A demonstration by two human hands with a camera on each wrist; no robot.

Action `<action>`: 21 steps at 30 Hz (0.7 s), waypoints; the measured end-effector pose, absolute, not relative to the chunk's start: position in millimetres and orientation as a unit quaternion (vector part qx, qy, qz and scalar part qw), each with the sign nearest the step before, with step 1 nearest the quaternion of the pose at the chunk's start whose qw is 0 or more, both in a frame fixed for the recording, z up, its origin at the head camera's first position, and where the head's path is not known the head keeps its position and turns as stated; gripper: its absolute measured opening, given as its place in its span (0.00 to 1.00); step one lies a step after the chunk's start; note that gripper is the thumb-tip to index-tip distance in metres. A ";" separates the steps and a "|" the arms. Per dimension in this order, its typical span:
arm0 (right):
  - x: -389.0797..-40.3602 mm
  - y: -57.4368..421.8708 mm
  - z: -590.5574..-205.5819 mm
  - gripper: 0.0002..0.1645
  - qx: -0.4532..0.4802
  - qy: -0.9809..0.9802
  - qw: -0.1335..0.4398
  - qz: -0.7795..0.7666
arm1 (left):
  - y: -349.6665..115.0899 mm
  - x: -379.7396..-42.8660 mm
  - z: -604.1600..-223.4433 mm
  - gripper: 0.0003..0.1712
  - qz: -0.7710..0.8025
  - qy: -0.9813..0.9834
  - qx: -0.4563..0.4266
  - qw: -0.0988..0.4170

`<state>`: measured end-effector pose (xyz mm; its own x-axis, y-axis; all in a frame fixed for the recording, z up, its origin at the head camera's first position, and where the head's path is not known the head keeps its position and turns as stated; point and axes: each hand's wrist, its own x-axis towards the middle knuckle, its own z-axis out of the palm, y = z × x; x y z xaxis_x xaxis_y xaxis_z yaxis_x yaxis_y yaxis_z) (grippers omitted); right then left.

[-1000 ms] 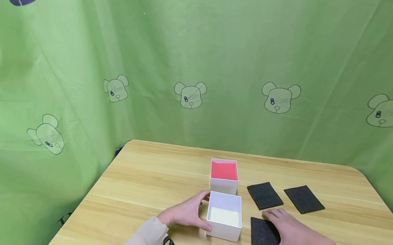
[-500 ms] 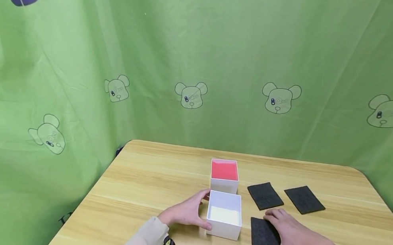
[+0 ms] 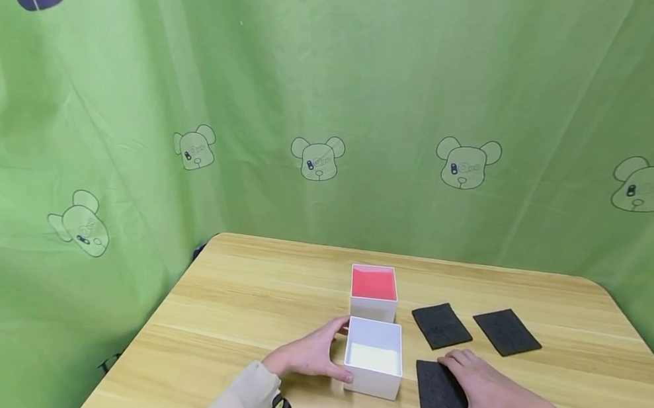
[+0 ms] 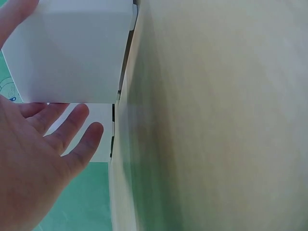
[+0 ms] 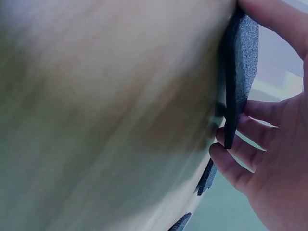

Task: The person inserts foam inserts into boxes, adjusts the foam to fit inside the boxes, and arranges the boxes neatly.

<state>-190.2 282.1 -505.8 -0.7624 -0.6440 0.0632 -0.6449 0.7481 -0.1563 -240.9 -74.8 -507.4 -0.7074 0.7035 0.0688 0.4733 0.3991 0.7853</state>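
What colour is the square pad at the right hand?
Black. The square pad shows best in the head view.

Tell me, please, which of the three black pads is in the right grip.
The front black pad, beside the nearer white box: the right grip holds its edges, while the other two pads lie farther back.

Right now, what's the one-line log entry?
left fingers: hold near white box; right fingers: grip near black pad; far white box: red inside; two other black pads: flat on table
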 end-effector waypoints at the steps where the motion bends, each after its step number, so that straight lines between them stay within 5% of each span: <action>1: -190.4 282.1 -505.4 0.55 0.345 -0.935 0.001 0.082 | -74.9 -240.8 -507.2 0.62 0.418 0.825 0.355 0.139; 21: -195.2 281.8 -497.4 0.55 0.356 -0.929 -0.042 0.096 | -74.9 -240.5 -506.3 0.62 0.404 0.831 0.359 0.132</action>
